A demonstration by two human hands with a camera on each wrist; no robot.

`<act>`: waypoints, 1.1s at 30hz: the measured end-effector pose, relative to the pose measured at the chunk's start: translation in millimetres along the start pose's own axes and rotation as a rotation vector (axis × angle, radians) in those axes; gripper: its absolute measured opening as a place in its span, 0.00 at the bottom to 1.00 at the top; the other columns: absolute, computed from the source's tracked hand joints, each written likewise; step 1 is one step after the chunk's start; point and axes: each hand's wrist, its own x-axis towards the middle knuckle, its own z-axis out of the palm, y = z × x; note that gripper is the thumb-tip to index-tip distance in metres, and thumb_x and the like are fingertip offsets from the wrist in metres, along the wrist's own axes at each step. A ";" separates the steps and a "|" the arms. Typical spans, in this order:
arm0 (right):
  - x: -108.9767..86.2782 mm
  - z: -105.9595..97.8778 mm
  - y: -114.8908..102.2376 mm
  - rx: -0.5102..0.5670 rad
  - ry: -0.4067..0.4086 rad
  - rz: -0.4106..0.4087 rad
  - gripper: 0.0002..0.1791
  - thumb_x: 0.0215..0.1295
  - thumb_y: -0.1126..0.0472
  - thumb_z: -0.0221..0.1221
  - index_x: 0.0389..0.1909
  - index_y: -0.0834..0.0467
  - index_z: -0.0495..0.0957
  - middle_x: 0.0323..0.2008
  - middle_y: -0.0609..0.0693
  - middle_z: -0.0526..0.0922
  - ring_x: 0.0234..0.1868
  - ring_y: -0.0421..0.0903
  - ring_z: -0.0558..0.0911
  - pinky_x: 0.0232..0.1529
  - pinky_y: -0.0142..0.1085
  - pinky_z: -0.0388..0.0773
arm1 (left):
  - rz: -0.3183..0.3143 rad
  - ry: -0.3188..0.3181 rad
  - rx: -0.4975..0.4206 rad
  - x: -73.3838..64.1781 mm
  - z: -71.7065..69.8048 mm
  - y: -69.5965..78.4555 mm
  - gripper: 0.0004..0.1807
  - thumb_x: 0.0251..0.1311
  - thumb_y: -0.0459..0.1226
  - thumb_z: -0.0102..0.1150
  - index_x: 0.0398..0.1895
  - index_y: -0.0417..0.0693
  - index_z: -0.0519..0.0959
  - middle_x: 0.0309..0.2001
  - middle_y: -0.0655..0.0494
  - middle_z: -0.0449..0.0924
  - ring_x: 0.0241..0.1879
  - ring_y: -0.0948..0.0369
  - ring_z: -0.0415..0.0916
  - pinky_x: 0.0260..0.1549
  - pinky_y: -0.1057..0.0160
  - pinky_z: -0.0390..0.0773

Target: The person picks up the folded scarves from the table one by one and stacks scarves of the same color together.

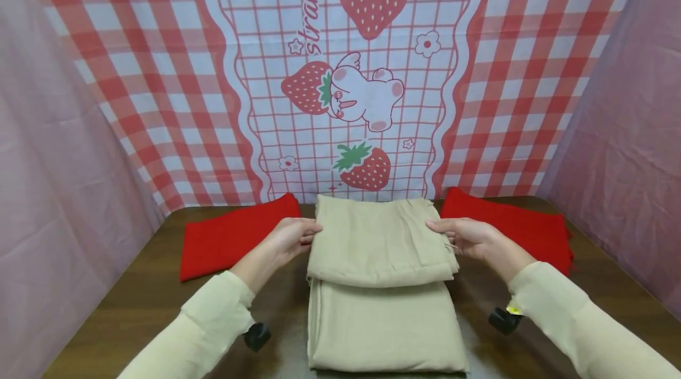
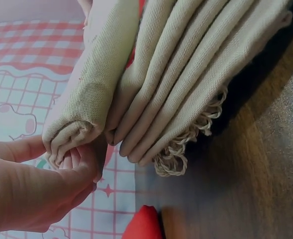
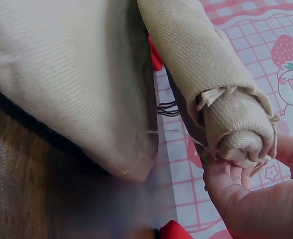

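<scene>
The left hand (image 1: pixel 289 238) and the right hand (image 1: pixel 469 237) pinch opposite ends of a beige, folded, woven-fabric bundle (image 1: pixel 380 243) at the far end of a beige, rectangular, layered fabric stack (image 1: pixel 388 331) on the brown, wood-grained counter (image 1: pixel 138 308); whether bundle and stack join is hidden. Looped beige fringe (image 2: pixel 172 160) edges the stack. A folded red cloth (image 1: pixel 229 240) lies near the left hand, another folded red cloth (image 1: pixel 524 231) near the right

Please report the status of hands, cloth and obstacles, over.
Left hand, right hand: both gripping. Beige cloth: folded, held at opposite ends. No obstruction visible.
</scene>
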 end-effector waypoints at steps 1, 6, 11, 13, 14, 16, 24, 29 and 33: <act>-0.9 0.1 0.5 0.006 -0.002 -0.001 0.06 0.69 0.52 0.55 0.36 0.47 0.78 0.33 0.39 0.84 0.38 0.38 0.82 0.42 0.30 0.83 | 0.002 -0.001 0.001 -0.9 0.0 -0.2 0.24 0.65 0.32 0.51 0.62 0.27 0.66 0.32 0.58 0.77 0.33 0.65 0.73 0.35 0.71 0.76; -5.2 0.9 3.2 -0.004 -0.006 -0.008 0.06 0.68 0.51 0.55 0.37 0.47 0.78 0.34 0.39 0.84 0.39 0.38 0.81 0.44 0.30 0.82 | 0.016 -0.012 0.000 -6.2 -0.2 -1.4 0.24 0.64 0.31 0.50 0.62 0.27 0.66 0.31 0.60 0.78 0.32 0.66 0.74 0.35 0.71 0.76; -10.2 2.1 5.6 -0.049 0.014 -0.014 0.09 0.68 0.50 0.55 0.43 0.49 0.76 0.36 0.38 0.82 0.40 0.39 0.80 0.44 0.29 0.82 | 0.021 -0.023 -0.001 -11.4 0.0 -2.5 0.24 0.64 0.31 0.50 0.62 0.26 0.65 0.35 0.58 0.79 0.34 0.66 0.75 0.37 0.70 0.78; -12.5 3.1 6.2 -0.066 0.022 -0.015 0.12 0.68 0.49 0.55 0.47 0.51 0.74 0.37 0.38 0.82 0.40 0.39 0.80 0.44 0.29 0.81 | 0.020 -0.024 -0.005 -13.6 0.7 -2.9 0.24 0.65 0.31 0.50 0.62 0.26 0.65 0.37 0.56 0.79 0.35 0.65 0.76 0.38 0.70 0.78; -13.5 3.5 6.5 -0.071 0.027 -0.015 0.14 0.68 0.49 0.55 0.49 0.52 0.73 0.37 0.38 0.81 0.40 0.39 0.80 0.44 0.29 0.81 | 0.019 -0.024 -0.004 -14.7 1.0 -3.0 0.24 0.65 0.31 0.50 0.62 0.26 0.65 0.38 0.55 0.79 0.35 0.65 0.76 0.38 0.70 0.78; -15.1 4.2 7.1 -0.080 0.029 -0.016 0.17 0.68 0.49 0.54 0.53 0.54 0.71 0.37 0.38 0.81 0.40 0.39 0.80 0.44 0.29 0.81 | 0.021 -0.027 0.001 -17.2 1.3 -3.1 0.25 0.65 0.32 0.50 0.62 0.26 0.65 0.40 0.53 0.79 0.35 0.65 0.76 0.38 0.70 0.79; -22.7 5.9 7.2 -0.073 0.007 -0.026 0.17 0.69 0.51 0.54 0.54 0.55 0.71 0.36 0.39 0.82 0.37 0.37 0.81 0.42 0.28 0.81 | 0.022 -0.027 0.024 -26.6 3.2 -1.0 0.23 0.66 0.33 0.51 0.61 0.28 0.67 0.49 0.46 0.78 0.38 0.63 0.77 0.43 0.67 0.81; -27.0 6.8 9.3 -0.090 -0.012 -0.032 0.20 0.70 0.51 0.53 0.57 0.57 0.68 0.38 0.39 0.82 0.39 0.37 0.81 0.43 0.29 0.81 | 0.012 -0.021 0.044 -33.4 4.5 -0.5 0.23 0.66 0.34 0.52 0.61 0.30 0.68 0.54 0.43 0.76 0.42 0.61 0.77 0.51 0.61 0.80; -30.1 6.5 12.8 -0.093 -0.029 -0.033 0.23 0.70 0.51 0.53 0.59 0.59 0.65 0.39 0.39 0.82 0.40 0.38 0.82 0.44 0.30 0.81 | 0.007 -0.027 0.048 -38.1 5.3 -0.9 0.23 0.65 0.34 0.52 0.60 0.31 0.69 0.52 0.44 0.78 0.40 0.61 0.78 0.47 0.64 0.81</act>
